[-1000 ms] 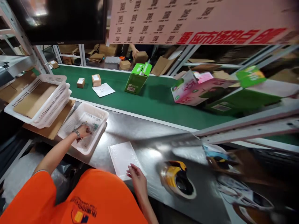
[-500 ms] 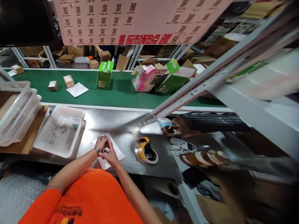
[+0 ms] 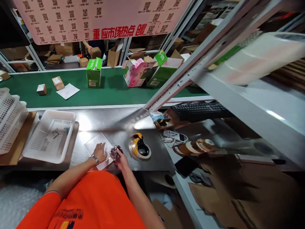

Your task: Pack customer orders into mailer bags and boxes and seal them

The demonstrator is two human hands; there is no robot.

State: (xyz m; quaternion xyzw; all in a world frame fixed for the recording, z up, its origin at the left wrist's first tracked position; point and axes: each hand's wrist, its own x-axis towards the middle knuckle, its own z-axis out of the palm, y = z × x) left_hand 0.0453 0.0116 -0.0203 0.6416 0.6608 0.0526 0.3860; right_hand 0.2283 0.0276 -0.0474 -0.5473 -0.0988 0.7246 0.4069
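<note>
1. Separating now, the two hands that met around one item a moment ago stand apart, both left of the yellow-and-black tape dispenser [image 3: 134,147] on the shiny metal tabletop [image 3: 102,119].
2. Alone, the right hand [image 3: 122,160] pinches that item, a dark reddish, glossy, crinkled bundle [image 3: 116,152], just left of the dispenser.
3. Farther left of the dispenser, the left hand [image 3: 100,153] has its fingers loosely spread over a flat white textured envelope [image 3: 94,143]; whether they press on it, I cannot tell.
4. That split, I'd judge, frees the left hand for the envelope; the bundle shows outside it.
5. Well left of the dispenser, a white perforated plastic basket [image 3: 67,140] sits apart from both hands.
</note>
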